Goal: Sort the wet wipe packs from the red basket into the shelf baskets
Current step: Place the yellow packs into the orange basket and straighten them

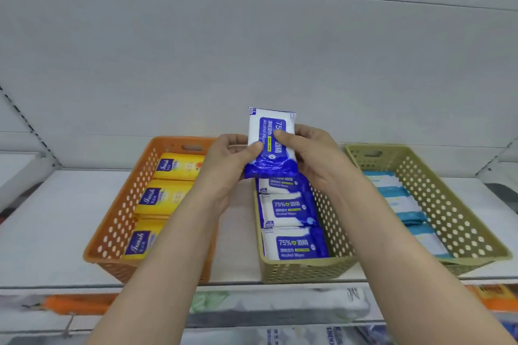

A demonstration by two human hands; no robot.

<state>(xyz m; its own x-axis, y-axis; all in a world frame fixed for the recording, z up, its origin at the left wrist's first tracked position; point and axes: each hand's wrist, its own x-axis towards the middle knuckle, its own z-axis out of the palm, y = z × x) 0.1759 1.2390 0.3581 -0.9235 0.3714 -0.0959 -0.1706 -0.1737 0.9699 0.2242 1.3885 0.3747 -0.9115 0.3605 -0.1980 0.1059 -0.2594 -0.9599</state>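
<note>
A blue and white alcohol wipe pack [269, 131] stands upright in the air, held between both hands above the middle basket. My left hand [227, 159] grips its left edge with the thumb on the front. My right hand [314, 154] grips its right edge, thumb across the label. Below it, the middle olive basket [297, 266] holds three matching blue packs [288, 210] in a row. The orange basket [112, 230] on the left holds yellow packs [165, 196]. The right olive basket [459, 218] holds light-blue packs [403, 204]. The red basket is out of view.
The three baskets sit side by side on a white shelf board [47, 221] with a grey back panel [252, 50]. A lower shelf [280, 308] beneath shows blurred packaged goods. Shelf uprights stand at both sides.
</note>
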